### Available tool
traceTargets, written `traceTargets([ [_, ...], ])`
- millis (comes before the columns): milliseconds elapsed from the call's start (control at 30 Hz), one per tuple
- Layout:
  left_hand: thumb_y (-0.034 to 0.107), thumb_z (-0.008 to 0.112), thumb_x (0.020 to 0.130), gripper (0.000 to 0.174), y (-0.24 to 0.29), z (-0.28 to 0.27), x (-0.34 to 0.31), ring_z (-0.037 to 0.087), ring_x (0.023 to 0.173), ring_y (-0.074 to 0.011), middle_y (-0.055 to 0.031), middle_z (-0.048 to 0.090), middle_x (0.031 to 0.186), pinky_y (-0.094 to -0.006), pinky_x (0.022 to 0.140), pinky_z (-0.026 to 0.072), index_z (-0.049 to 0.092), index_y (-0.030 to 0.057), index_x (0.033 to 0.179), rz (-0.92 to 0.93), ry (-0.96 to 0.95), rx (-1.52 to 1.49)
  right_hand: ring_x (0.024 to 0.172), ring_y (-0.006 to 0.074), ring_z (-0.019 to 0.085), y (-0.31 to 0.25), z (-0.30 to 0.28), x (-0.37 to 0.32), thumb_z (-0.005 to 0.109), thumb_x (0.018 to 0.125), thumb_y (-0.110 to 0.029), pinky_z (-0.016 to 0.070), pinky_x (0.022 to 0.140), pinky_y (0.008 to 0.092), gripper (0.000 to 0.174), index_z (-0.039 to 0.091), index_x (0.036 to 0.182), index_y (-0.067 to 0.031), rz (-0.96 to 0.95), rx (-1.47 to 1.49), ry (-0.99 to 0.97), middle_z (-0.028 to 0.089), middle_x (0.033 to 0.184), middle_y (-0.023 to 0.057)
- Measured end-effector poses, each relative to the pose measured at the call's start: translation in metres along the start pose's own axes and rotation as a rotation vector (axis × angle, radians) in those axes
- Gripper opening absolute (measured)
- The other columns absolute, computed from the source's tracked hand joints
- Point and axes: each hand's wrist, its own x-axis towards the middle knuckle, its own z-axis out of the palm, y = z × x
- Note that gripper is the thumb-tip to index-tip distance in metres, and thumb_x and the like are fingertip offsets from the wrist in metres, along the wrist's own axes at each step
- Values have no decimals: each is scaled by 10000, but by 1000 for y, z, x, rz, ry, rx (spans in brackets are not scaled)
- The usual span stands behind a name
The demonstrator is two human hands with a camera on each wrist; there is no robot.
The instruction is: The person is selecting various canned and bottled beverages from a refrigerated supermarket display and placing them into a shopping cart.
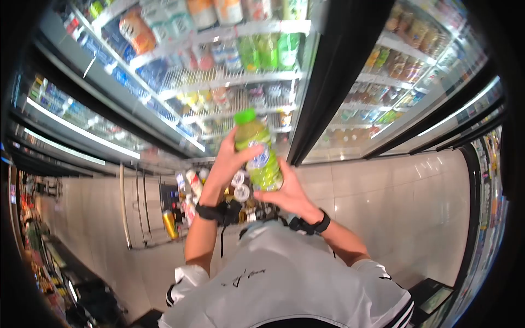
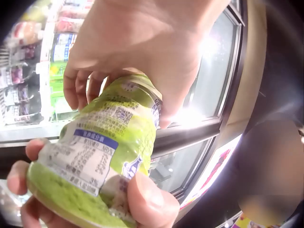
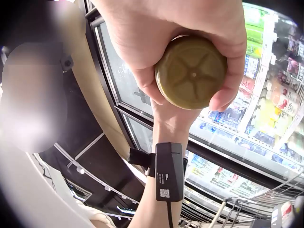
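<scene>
A plastic drink bottle (image 1: pixel 268 172) with green contents, a green cap (image 1: pixel 244 116) and a printed label is held up before the chest, tilted with its cap towards the fridge. My left hand (image 1: pixel 225 161) grips its upper part, thumb across the front. Around its lower end curls my right hand (image 1: pixel 291 190). In the left wrist view, a white nutrition panel (image 2: pixel 90 154) with a blue heading faces that camera. The right wrist view shows the round bottle base (image 3: pixel 191 73) between the right thumb and fingers; the cap is hidden there.
Refrigerated shelves (image 1: pixel 235 33) of bottles and packs stand ahead, with a dark door frame (image 1: pixel 333 71) to their right. Below the hands is a wire cart (image 1: pixel 143 218) holding several goods, including a yellow can (image 1: pixel 170 224). Pale tiled floor (image 1: pixel 394 208) extends right.
</scene>
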Motion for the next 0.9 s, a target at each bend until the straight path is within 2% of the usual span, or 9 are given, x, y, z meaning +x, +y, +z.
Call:
traceTargets([
  [67,190,785,800,610,-3,-10,6,618,1005,-169,-114,640,1150,-321,903,490,513,-47,1292,9,-6,224,1009,138,579,4,0,-1,822,722,-82,490,879,302,697,432,1292,12,-32,-49,54,596,1119,66],
  [133,184,807,778,584,1,-11,9,617,1020,-171,-118,647,1146,-321,905,491,550,-53,1246,26,11,283,1182,160,501,7,-13,4,858,739,-177,413,1013,342,838,367,1393,8,-43,-183,-53,551,1253,92],
  [200,150,825,748,579,4,-13,7,622,1012,-174,-115,659,1117,-324,900,491,562,-58,1220,54,60,282,1210,176,502,-16,-30,10,844,765,-206,413,1003,356,808,384,1404,-24,-19,-308,-194,548,1274,109],
  [300,122,831,728,554,-8,-29,11,635,967,-177,-107,668,1084,-324,873,500,578,-56,1187,132,94,217,1143,197,567,-41,-76,36,804,801,-194,446,943,392,612,484,1309,-75,-385,-268,394,571,1231,75],
  [400,106,821,728,507,-9,-40,22,641,921,-179,-97,676,1042,-316,849,503,596,-56,1152,200,182,99,1062,379,536,-100,-132,69,801,764,-229,448,914,445,666,460,1264,49,-775,-879,1023,542,1137,219],
  [533,98,820,730,485,30,-20,26,638,925,-176,-100,675,1046,-307,867,493,609,-51,1140,229,39,141,837,362,595,-128,-156,104,767,772,-219,490,745,428,534,517,1179,21,-612,-1071,1037,607,983,217],
  [633,68,813,743,508,49,-6,35,640,971,-171,-104,672,1065,-317,893,501,583,-51,1180,383,-5,296,704,380,574,-131,-161,109,730,764,-145,479,671,430,376,570,1054,32,-736,-950,945,615,825,229],
  [733,78,818,749,528,71,12,42,640,987,-172,-108,664,1089,-331,905,502,568,-57,1194,364,-46,371,639,375,567,-138,-162,100,713,746,-105,464,630,424,297,598,979,37,-679,-860,885,605,714,210],
  [900,143,846,708,565,122,50,61,643,979,-180,-104,661,1067,-340,900,506,577,-31,1174,666,-54,592,623,317,590,-139,-146,61,646,655,-39,472,619,380,336,648,987,11,-730,-689,914,617,713,190],
])
